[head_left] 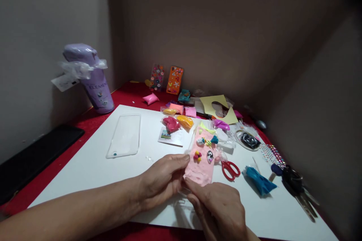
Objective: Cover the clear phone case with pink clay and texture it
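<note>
Panel [203, 162], pink and clay-covered, sits over the white board [85, 184] in my head view. My left hand [161, 178] pinches its left edge; my right hand [219, 205] touches its near edge, fingers curled, gripping or not I cannot tell. Red scissors [230, 173] lie just beside it.

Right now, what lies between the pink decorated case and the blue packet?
The head view shows red scissors there, with crumpled clear plastic nearer the case.
</note>
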{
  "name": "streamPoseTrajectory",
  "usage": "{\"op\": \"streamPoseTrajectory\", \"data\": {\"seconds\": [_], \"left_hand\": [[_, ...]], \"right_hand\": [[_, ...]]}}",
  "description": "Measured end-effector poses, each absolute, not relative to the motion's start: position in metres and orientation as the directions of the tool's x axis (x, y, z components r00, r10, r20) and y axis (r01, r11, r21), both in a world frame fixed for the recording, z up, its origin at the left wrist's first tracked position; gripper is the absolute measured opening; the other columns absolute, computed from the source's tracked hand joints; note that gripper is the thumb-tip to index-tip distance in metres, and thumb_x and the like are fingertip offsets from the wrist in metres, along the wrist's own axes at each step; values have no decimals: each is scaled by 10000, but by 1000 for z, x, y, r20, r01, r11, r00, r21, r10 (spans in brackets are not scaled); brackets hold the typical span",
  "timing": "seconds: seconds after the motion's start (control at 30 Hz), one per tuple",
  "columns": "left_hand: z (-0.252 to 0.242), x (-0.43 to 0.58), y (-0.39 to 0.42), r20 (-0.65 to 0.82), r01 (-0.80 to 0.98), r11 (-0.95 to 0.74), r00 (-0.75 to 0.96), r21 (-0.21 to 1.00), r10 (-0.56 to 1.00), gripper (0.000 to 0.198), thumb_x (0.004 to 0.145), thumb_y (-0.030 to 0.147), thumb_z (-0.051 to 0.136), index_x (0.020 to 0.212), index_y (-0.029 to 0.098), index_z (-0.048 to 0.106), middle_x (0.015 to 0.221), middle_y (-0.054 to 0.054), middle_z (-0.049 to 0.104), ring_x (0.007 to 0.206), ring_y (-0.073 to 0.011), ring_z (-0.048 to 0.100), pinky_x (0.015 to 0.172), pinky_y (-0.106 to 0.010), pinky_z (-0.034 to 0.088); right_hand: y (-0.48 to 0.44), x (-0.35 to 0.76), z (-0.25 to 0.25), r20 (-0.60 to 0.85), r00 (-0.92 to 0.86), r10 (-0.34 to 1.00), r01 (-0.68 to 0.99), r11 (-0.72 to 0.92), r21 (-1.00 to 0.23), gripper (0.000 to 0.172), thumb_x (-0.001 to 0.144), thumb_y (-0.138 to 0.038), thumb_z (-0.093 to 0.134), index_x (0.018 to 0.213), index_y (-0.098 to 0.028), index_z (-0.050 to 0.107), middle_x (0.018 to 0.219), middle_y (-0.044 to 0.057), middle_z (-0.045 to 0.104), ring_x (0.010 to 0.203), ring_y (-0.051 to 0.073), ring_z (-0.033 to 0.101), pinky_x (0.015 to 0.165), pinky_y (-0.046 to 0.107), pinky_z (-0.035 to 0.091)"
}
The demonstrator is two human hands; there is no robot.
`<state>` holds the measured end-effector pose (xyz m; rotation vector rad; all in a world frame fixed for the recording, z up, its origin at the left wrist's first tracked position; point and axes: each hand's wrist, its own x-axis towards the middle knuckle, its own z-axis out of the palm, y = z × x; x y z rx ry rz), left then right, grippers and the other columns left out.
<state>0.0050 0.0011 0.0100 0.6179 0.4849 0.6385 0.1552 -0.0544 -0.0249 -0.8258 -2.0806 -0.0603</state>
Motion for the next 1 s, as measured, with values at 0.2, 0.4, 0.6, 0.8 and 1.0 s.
{"op": "streamPoseTrajectory", "data": {"seconds": [0.2, 0.4, 0.6, 0.8, 1.0], "left_hand": [[5, 5, -1, -208, -420, 626, 697, 658, 686, 243, 875, 245, 480, 745, 83, 606, 690, -70, 567, 644, -137, 544, 609, -241, 405], [6, 6, -2, -162, -435, 602, 706, 669, 690, 228, 884, 215, 468, 814, 85, 642, 703, -68, 593, 638, -128, 548, 708, -276, 413], [8, 7, -3, -167, -431, 602, 703, 672, 691, 254, 891, 212, 457, 778, 76, 640, 688, -63, 595, 601, -110, 519, 780, -322, 413], [10, 7, -4, -157, -434, 593, 703, 678, 694, 217, 869, 239, 497, 783, 93, 632, 705, -59, 587, 703, -152, 564, 781, -318, 415], [6, 5, -2, -183, -406, 602, 705, 687, 685, 265, 902, 232, 429, 809, 80, 624, 746, -89, 593, 603, -111, 526, 587, -239, 401]], "right_hand": [[-53, 151, -26, 733, -445, 514, 641, 754, -139, 288, 831, -133, 543, 1103, -54, 591, 509, -10, 552, 415, 96, 463, 419, 228, 319], [-54, 150, -22, 744, -425, 516, 647, 748, -150, 281, 810, -92, 554, 1085, -39, 578, 573, 26, 629, 464, 111, 549, 458, 232, 379], [-57, 148, -20, 739, -408, 536, 683, 716, -142, 261, 816, -126, 549, 1066, -61, 582, 577, 28, 640, 472, 126, 574, 456, 234, 397], [-60, 151, -21, 758, -328, 563, 666, 707, -237, 270, 802, -128, 564, 1071, -113, 587, 642, 39, 670, 511, 124, 590, 495, 224, 428], [-57, 151, -24, 759, -377, 531, 675, 719, -168, 264, 817, -127, 545, 1075, -101, 592, 554, 8, 621, 463, 106, 550, 457, 220, 385]]}}
